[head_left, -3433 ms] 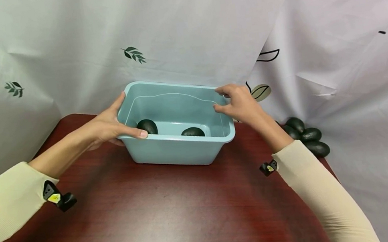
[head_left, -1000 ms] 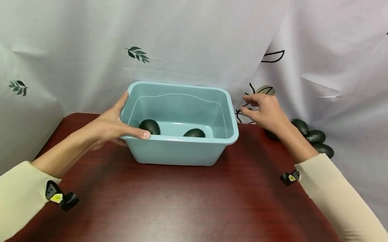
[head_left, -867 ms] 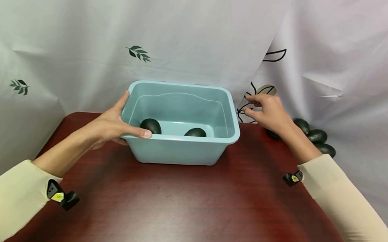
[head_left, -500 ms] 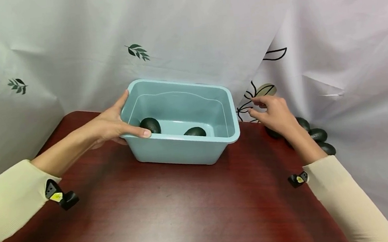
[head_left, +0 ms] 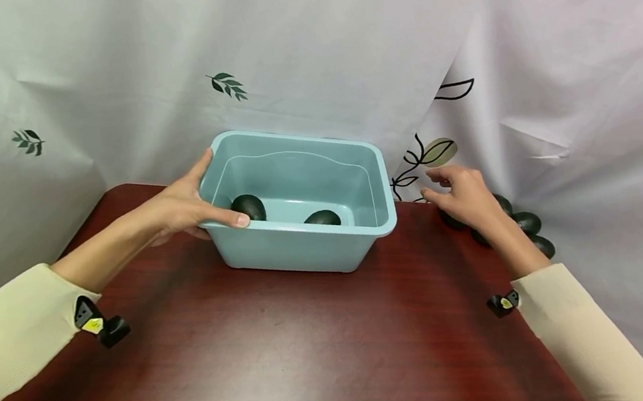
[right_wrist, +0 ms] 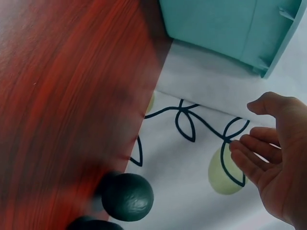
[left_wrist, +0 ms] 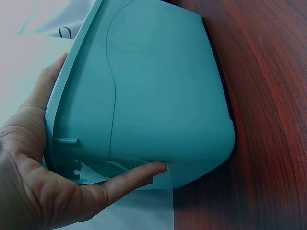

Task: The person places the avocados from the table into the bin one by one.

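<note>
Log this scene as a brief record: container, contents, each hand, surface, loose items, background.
container: light-blue rectangular plastic tub, open side up on the table
contents: two dark-green oval avocados
left: bare left hand gripping the tub's left end
right: bare right hand holding nothing, off the tub's right end, apart from it
surface: glossy reddish-brown wood-grain table
loose items: several more avocados by the table's right edge, partly hidden
background: white sheet printed with leaves
</note>
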Demonstrator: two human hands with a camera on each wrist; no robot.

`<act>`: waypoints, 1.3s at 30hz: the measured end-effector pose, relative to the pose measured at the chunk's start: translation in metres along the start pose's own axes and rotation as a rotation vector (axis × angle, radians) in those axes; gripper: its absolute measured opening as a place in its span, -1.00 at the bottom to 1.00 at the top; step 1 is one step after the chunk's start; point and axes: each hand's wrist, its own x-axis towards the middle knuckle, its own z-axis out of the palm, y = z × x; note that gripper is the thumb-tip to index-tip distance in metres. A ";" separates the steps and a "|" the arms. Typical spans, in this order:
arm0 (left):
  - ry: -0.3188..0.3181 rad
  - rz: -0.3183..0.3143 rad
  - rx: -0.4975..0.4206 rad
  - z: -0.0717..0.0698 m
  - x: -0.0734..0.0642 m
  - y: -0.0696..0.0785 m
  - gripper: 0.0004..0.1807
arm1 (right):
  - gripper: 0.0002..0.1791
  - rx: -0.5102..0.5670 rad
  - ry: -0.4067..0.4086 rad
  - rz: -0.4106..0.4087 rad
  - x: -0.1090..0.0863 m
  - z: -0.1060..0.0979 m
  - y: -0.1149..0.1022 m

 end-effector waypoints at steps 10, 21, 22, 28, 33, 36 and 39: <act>-0.001 0.002 -0.001 0.000 0.000 0.001 0.70 | -0.45 -0.017 -0.018 0.023 -0.005 0.003 0.017; -0.003 -0.004 -0.001 0.000 -0.001 0.001 0.70 | -0.42 -0.036 -0.042 0.059 -0.009 0.003 0.032; -0.002 -0.004 -0.001 0.000 -0.001 0.001 0.70 | -0.42 -0.038 -0.043 0.060 -0.009 0.003 0.034; -0.001 -0.002 0.000 0.000 -0.001 0.001 0.70 | -0.41 -0.055 -0.053 0.071 -0.012 0.004 0.041; 0.001 -0.007 0.007 0.000 -0.001 0.002 0.69 | -0.39 -0.066 -0.064 0.084 -0.015 0.003 0.045; 0.000 -0.012 0.011 0.000 -0.002 0.002 0.70 | -0.39 -0.067 -0.069 0.089 -0.015 0.002 0.047; -0.001 -0.014 0.013 0.000 -0.003 0.002 0.70 | -0.38 -0.068 -0.071 0.094 -0.016 0.002 0.050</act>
